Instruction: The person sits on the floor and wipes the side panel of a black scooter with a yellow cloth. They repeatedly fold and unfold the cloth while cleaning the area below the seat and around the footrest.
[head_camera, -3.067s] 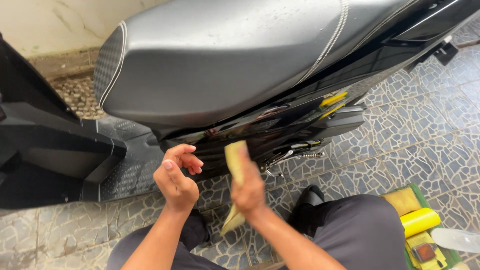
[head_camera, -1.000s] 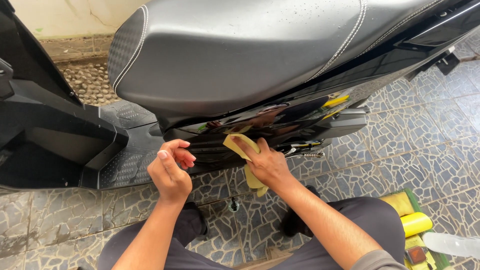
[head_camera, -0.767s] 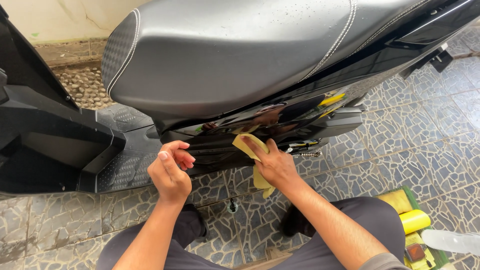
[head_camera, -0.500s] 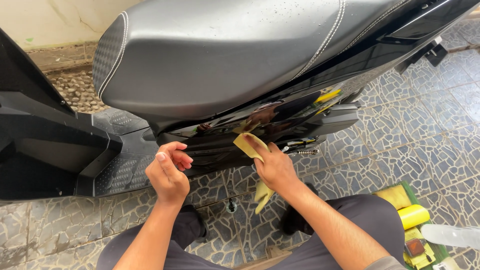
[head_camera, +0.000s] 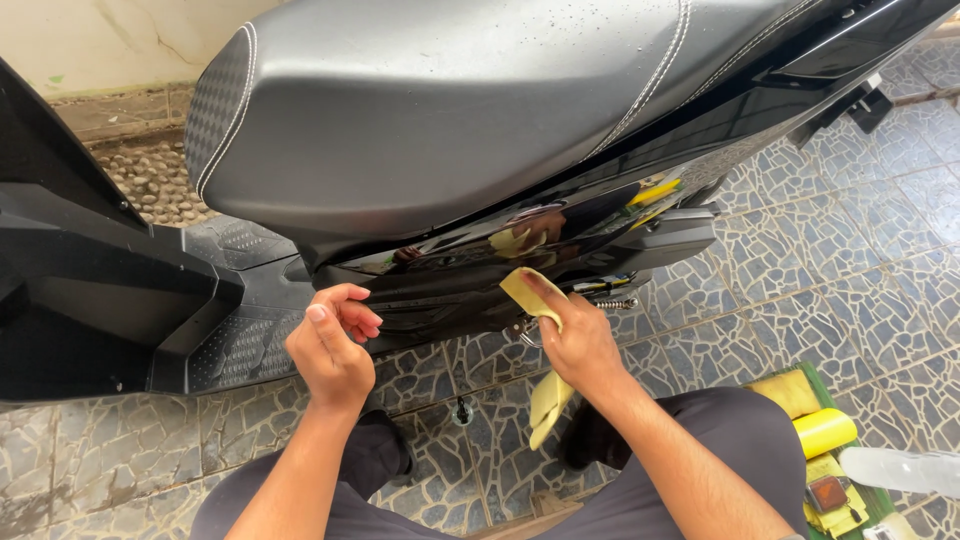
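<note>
1. A yellow cloth lay pressed against the glossy black side panel of a scooter, just below the seat; its loose end hung down toward the floor.
2. The right hand held that cloth, fingers closed over its upper fold and pushing it onto the panel.
3. The left hand hovered just beside the panel's lower edge, fingers curled inward in a loose fist, holding nothing; whether it touched the bodywork I could not tell.
4. Above both hands stretched the grey seat, dotted with water drops.
5. To the left sat the black ribbed footboard.
6. The stone-patterned tiled floor lay beneath, with yellow sponges on a green tray at the right.
</note>
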